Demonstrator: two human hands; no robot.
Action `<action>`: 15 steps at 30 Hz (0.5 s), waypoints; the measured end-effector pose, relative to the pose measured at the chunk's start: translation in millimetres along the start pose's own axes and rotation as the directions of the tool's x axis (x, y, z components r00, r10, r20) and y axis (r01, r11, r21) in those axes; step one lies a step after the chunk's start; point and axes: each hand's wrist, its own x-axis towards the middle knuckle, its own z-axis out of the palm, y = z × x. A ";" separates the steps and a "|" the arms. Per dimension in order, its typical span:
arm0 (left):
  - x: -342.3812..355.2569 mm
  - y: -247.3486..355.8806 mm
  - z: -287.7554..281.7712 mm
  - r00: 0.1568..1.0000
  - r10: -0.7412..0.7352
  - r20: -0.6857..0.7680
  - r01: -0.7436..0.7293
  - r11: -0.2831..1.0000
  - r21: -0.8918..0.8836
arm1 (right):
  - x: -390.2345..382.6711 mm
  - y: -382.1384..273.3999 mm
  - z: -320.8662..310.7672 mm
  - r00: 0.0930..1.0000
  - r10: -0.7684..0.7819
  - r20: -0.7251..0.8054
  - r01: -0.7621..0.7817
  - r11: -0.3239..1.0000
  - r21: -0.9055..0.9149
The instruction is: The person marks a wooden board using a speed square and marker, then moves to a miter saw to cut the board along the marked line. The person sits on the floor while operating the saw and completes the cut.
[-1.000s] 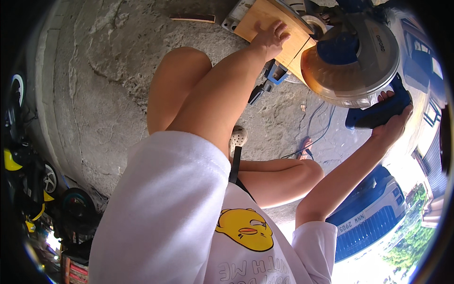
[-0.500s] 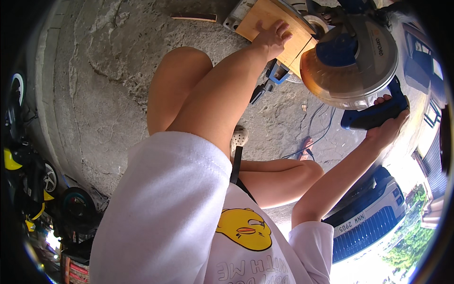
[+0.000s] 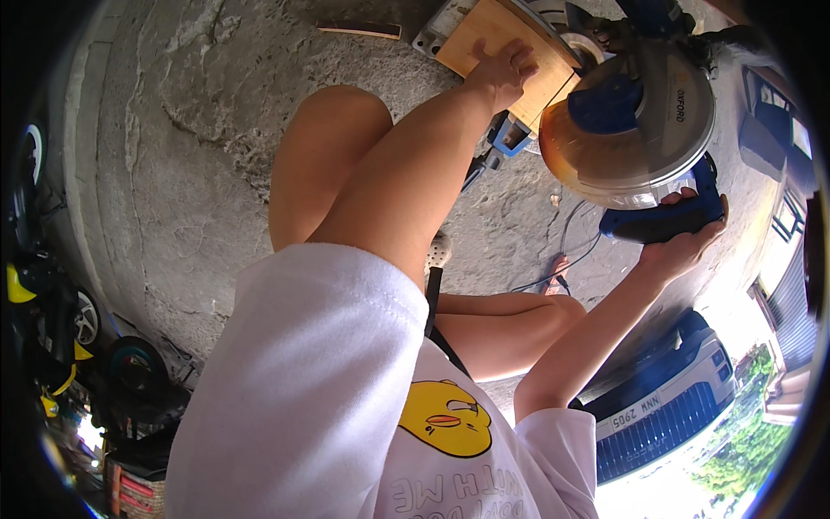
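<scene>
My left hand (image 3: 501, 71) lies flat with fingers spread on a light wooden board (image 3: 475, 35) that rests on the base of a mitre saw at the top of the view. The saw's round blade guard (image 3: 640, 130), clear orange with a blue motor cover, hangs just right of the board. My right hand (image 3: 683, 249) is wrapped around the saw's blue handle (image 3: 657, 221) from below. My bare knees and white shirt fill the middle of the picture.
Rough concrete floor (image 3: 190, 156) spreads to the left. A thin wood strip (image 3: 359, 30) lies near the top. A black cable (image 3: 562, 255) runs across the floor beside my foot. A parked car (image 3: 666, 406) stands lower right; wheeled toys (image 3: 78, 320) crowd the left edge.
The saw head and my right hand on its handle have shifted slightly down and left, closer to the board. My left hand has stayed on the board.
</scene>
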 end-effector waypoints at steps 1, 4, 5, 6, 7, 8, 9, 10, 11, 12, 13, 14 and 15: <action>1.2 0.5 1.7 1.000 -0.001 -0.008 0.001 1.000 -0.009 | -2.0 1.0 0.7 1.000 -0.019 -0.003 0.019 1.000 -0.012; 2.6 1.7 4.2 1.000 -0.012 -0.027 0.012 1.000 -0.018 | -7.6 4.5 2.8 0.998 -0.062 -0.012 0.062 0.998 -0.034; 1.6 2.6 4.0 0.999 -0.019 -0.031 0.019 1.000 -0.011 | -10.0 5.6 3.3 0.998 -0.066 -0.016 0.066 0.997 -0.032; 0.9 3.1 3.7 0.999 -0.027 -0.035 0.027 1.000 -0.003 | -12.3 7.0 3.9 0.997 -0.070 -0.019 0.070 0.997 -0.029; 0.8 2.7 2.2 0.999 -0.030 -0.020 0.029 0.998 -0.051 | -14.8 8.9 4.5 0.997 -0.066 -0.032 0.066 0.998 -0.013; 1.2 2.2 -0.2 0.999 -0.033 -0.006 0.032 0.995 -0.098 | -17.5 11.3 5.0 0.997 -0.062 -0.044 0.062 0.998 0.004; 1.6 1.8 -1.5 0.999 -0.035 0.009 0.036 0.989 -0.145 | -19.9 14.0 5.7 0.997 -0.056 -0.056 0.057 0.998 0.021; 1.6 1.9 -0.5 0.999 -0.041 0.000 0.041 0.988 -0.149 | -22.7 17.0 6.2 0.996 -0.072 -0.057 0.073 0.997 0.016; 1.9 1.7 1.0 0.999 -0.047 -0.008 0.045 0.987 -0.153 | -25.4 20.2 6.7 0.995 -0.087 -0.057 0.087 0.996 0.012; 2.1 1.5 2.1 0.998 -0.053 -0.017 0.049 0.986 -0.157 | -27.3 22.6 7.0 0.993 -0.102 -0.057 0.102 0.995 0.007; 3.1 1.6 2.5 0.999 -0.048 -0.009 0.046 0.987 -0.151 | -28.6 24.3 7.0 0.993 -0.103 -0.062 0.103 0.995 0.005; 4.1 1.7 2.7 0.999 -0.043 -0.001 0.043 0.988 -0.146 | -29.8 25.6 6.9 0.992 -0.104 -0.066 0.104 0.995 0.002; 4.4 1.5 3.0 0.999 -0.039 0.007 0.039 0.989 -0.140 | -30.5 27.1 6.8 0.992 -0.105 -0.071 0.105 0.994 0.000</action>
